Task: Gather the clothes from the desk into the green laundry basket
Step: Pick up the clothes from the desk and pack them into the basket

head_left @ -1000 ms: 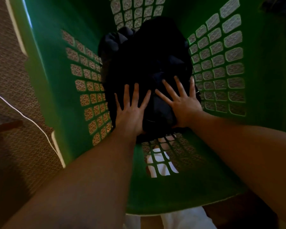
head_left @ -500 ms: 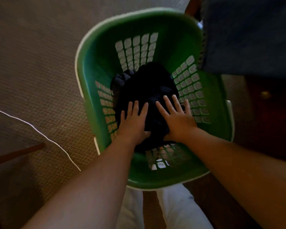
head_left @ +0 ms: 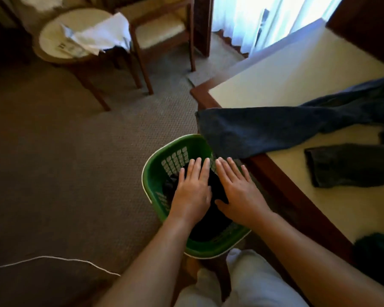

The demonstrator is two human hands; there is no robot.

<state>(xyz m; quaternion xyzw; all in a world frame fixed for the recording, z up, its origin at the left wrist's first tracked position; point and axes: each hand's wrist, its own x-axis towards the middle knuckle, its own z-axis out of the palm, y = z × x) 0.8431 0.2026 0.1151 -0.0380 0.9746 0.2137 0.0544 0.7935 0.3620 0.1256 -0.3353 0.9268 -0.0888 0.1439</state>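
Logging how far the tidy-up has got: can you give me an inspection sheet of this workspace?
Surface: cream-topped desk with a wooden edge, at the right.
Job's things: green laundry basket on the carpet beside the desk, dark clothes inside; blue jeans on the desk, one leg hanging over its corner next to the basket; dark grey garment and dark green garment also on the desk.
Clutter: white papers on a round side table.
Grippers: left hand and right hand both flat, fingers straight, over the dark clothes.
Cables: white cable across the carpet, left of the basket.
Surroundings: wooden chair, curtained window.
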